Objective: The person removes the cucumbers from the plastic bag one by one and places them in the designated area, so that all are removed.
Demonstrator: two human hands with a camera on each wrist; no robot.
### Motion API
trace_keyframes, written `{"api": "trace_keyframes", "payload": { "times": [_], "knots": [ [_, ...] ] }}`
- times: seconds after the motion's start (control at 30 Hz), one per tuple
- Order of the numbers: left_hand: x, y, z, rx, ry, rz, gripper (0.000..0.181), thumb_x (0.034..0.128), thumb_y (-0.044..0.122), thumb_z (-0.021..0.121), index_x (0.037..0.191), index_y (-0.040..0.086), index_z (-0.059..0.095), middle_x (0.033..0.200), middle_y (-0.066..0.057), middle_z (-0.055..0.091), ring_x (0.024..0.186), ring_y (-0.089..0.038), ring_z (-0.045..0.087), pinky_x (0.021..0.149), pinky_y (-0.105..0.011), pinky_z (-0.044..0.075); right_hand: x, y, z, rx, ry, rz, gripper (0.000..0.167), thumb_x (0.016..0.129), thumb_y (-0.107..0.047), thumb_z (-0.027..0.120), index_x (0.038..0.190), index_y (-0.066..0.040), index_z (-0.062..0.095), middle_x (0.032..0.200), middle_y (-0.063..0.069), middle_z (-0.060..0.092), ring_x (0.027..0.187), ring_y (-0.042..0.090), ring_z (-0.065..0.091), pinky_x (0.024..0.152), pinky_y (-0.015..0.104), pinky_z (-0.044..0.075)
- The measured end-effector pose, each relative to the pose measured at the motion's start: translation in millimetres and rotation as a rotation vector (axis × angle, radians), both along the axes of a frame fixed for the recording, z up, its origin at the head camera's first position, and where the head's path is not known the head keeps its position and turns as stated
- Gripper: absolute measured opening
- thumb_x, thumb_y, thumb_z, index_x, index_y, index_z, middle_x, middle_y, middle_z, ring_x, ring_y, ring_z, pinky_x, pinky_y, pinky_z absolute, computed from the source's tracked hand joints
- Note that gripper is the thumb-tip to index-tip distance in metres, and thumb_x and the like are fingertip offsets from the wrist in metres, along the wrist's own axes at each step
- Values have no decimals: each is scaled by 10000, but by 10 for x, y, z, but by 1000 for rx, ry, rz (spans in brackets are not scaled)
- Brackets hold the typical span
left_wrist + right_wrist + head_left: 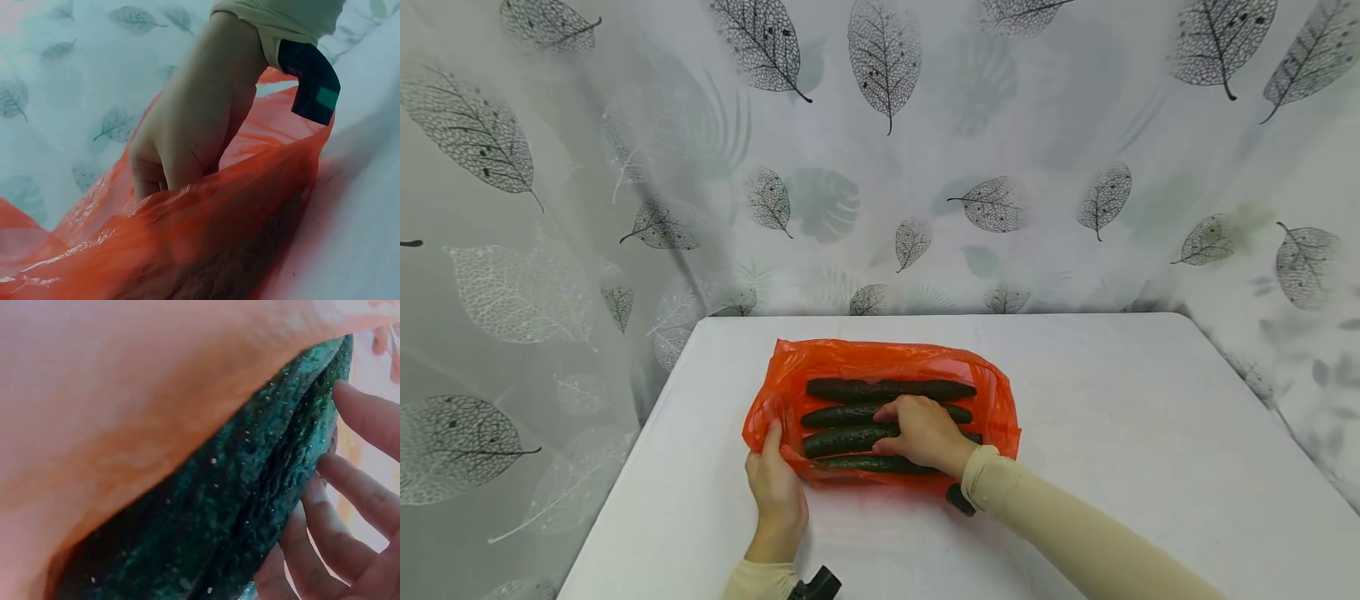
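The bag (880, 354) is thin, glossy plastic. The cucumbers (850, 441) have rough, bumpy skins; the tabletop (1112, 425) looks smooth and matt.

Bumpy dark green cucumbers (206, 500), spread fingers (359, 490) along their right edge, blurred pinkish-orange surface (119, 394) at upper left

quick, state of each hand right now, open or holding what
Left hand: closed, holding the orange bag at its edge.
Right hand: on the cucumbers; whether it grips one cannot be told.
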State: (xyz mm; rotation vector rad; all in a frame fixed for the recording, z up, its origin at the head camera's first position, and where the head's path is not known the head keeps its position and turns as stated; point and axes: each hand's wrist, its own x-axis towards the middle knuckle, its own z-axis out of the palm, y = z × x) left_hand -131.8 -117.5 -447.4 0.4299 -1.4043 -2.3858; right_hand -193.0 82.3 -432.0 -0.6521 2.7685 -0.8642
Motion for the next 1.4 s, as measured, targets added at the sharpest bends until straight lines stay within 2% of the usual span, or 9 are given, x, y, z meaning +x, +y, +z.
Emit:
{"api": "trace_keyframes", "payload": {
  "times": [0.23, 0.37, 0.47, 0.7, 0.87, 1.0, 1.17, 1.4],
  "knots": [
    [14, 3, -15, 19, 29, -4, 421, 1104, 252, 396, 1381, -55, 475, 1297, -96, 630, 1241, -247, 561, 1047, -312, 468, 28, -33, -65, 49, 132, 23, 328, 803, -247, 875, 1091, -118, 789, 1027, 31, 702, 1026, 292, 620, 920, 448, 523],
    [25, 0, -20, 7, 30, -1, 405, 1103, 238, 397, 1380, -45, 478, 1310, -115, 617, 1239, -253, 559, 1060, -333, 460, 38, -43, -111, 79, 194, 39, 318, 797, -207, 873, 1088, -109, 792, 1004, 28, 688, 994, 270, 608, 901, 418, 524],
    [33, -5, -14, 4, 28, -6, 397, 1102, 231, 395, 1396, -27, 466, 1341, -121, 593, 1250, -243, 551, 1072, -337, 450, 46, -53, -129, 109, 224, 54, 313, 790, -174, 869, 1084, -100, 790, 1001, 29, 682, 988, 243, 604, 934, 415, 503],
    [32, -3, 0, 38, 10, 0, 397, 1097, 196, 408, 1417, -37, 433, 1377, -125, 566, 1254, -216, 550, 1103, -365, 422, 85, -97, -143, 146, 208, 40, 318, 800, -144, 860, 1100, -127, 754, 1041, 22, 692, 971, 273, 644, 844, 444, 563],
    [26, 2, -3, 57, 24, 11, 385, 1097, 153, 403, 1428, -44, 413, 1432, -158, 501, 1325, -271, 490, 1123, -362, 392, 87, -103, -155, 138, 227, 38, 326, 794, -131, 866, 1092, -125, 733, 1044, 23, 722, 971, 260, 673, 847, 462, 564],
    [22, 5, -12, 68, 27, 23, 388, 1100, 155, 404, 1431, -50, 412, 1431, -151, 506, 1353, -298, 466, 1129, -364, 382, 99, -84, -140, 113, 221, 32, 325, 796, -124, 866, 1091, -122, 730, 1033, 25, 717, 967, 260, 671, 852, 469, 559],
    [36, -5, -6, 48, 19, 51, 407, 1099, 182, 422, 1425, -61, 435, 1390, -138, 556, 1305, -271, 514, 1102, -338, 416, 121, -54, -55, 91, 211, 21, 334, 805, -128, 863, 1108, -127, 723, 1046, 26, 713, 971, 255, 666, 855, 469, 553],
    [60, -29, -4, 16, 33, 135, 398, 1097, 180, 434, 1399, -78, 469, 1307, -93, 607, 1239, -232, 542, 1059, -283, 447, 190, 35, 96, 29, 232, 5, 345, 832, -135, 842, 1154, -132, 719, 1103, 23, 709, 1025, 259, 659, 894, 461, 543]
  ]
}}
